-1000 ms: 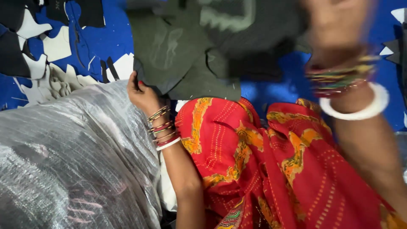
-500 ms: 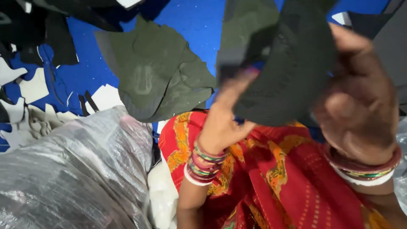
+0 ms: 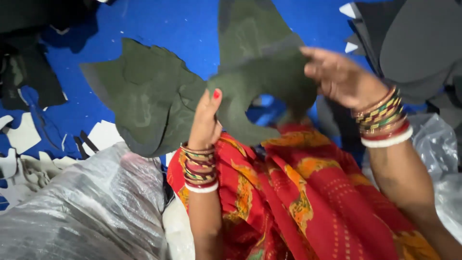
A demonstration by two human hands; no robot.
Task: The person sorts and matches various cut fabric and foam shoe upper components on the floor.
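Two hands, left hand (image 3: 206,120) and right hand (image 3: 339,77), each pinch shut on one dark green cutout (image 3: 262,82) held above the lap; keeping both grips at opposite edges probably holds it flat.

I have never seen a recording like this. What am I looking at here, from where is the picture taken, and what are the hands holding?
There is no machine here. The picture comes from one camera worn on a person's head, looking down at that person's own two bare hands and lap.

The left hand and the right hand, both with coloured bangles at the wrist, hold up a dark green cut piece of fabric between them; each hand grips one edge.

Below the hands is the person's red and orange patterned garment. Beyond it lies a blue floor covering with a second dark green piece on it, beside the held one, and white and dark offcuts at the left. A clear plastic bag sits at the lower left, and grey sheets lie at the upper right.
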